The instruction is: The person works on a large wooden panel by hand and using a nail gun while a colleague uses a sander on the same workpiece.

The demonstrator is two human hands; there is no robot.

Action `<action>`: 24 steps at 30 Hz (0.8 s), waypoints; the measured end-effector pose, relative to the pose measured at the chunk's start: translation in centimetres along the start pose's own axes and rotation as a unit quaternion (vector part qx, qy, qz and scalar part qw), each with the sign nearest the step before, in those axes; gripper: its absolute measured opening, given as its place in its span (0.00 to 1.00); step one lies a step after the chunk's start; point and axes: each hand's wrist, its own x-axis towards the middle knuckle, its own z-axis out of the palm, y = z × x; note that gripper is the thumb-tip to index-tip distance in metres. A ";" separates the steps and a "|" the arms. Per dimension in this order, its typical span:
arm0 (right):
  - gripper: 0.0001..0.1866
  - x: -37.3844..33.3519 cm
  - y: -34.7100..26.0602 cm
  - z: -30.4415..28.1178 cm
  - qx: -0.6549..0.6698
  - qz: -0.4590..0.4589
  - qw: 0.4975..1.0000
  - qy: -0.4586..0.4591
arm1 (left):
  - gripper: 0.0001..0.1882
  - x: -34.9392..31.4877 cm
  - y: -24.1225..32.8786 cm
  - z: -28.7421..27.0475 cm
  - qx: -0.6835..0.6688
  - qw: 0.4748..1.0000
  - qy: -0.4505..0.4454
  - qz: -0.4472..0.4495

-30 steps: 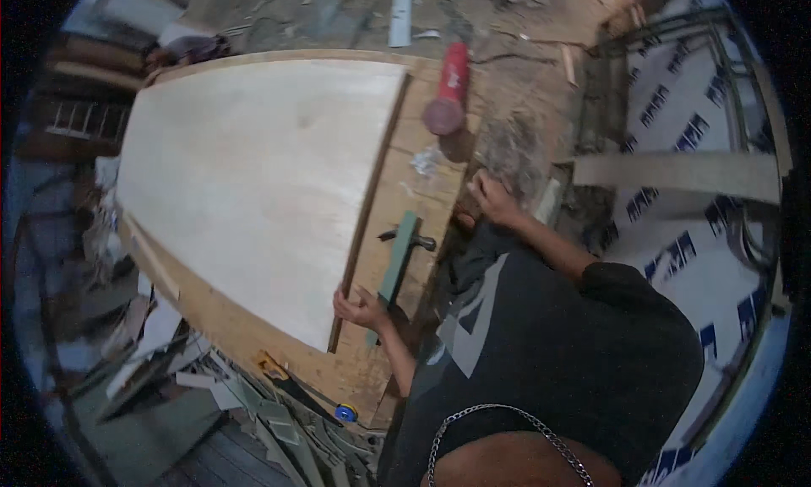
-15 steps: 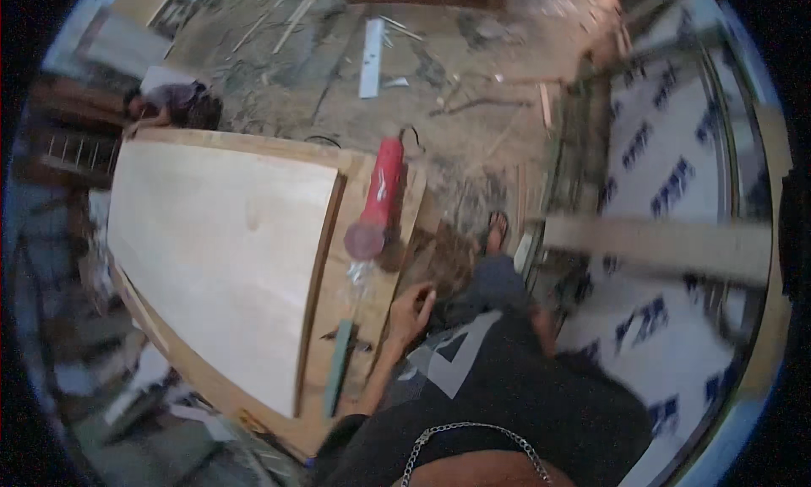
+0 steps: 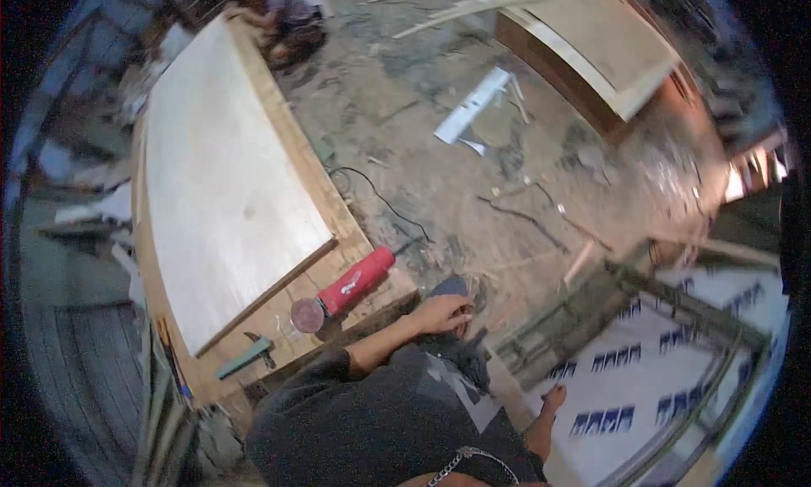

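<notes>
My left hand [image 3: 443, 315] hangs in front of my waist, its fingers loosely bent and nothing visible in them. Nearest to it is a red angle grinder [image 3: 355, 282] with a round disc, lying on the corner of the wooden worktable [image 3: 291, 322]. A hammer [image 3: 243, 359] with a green handle lies on the same strip of table. Beside these tools rests a large pale wood panel [image 3: 228, 191]. Low at my right side, my right hand [image 3: 553, 398] shows small over a white sheet with dark blue print [image 3: 621, 440]; its fingers are mostly hidden.
Another person [image 3: 287, 22] crouches at the table's far end. A black cord [image 3: 384, 200] runs over the floor from the grinder. A wooden cabinet [image 3: 583, 60] stands at the far right. White strips [image 3: 475, 105] and sticks litter the floor; a frame [image 3: 693, 305] stands at right.
My view has turned right, so the table and panel appear farther left and the cabinet shows more. My left hand now reaches past the table edge. My right hand has come into sight.
</notes>
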 end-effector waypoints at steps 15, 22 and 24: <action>0.21 20.6 -33.1 18.7 -0.113 -0.181 0.953 -0.215 | 0.20 24.4 -7.6 -19.0 -0.099 0.967 0.212 -0.102; 0.05 32.9 -49.6 26.2 -0.093 -0.067 0.971 -0.211 | 0.18 29.1 -10.9 -32.9 -0.158 0.878 0.423 -0.156; 0.04 35.4 -53.5 29.8 -0.095 -0.089 0.964 -0.234 | 0.17 29.9 -13.5 -34.9 -0.138 0.858 0.465 -0.170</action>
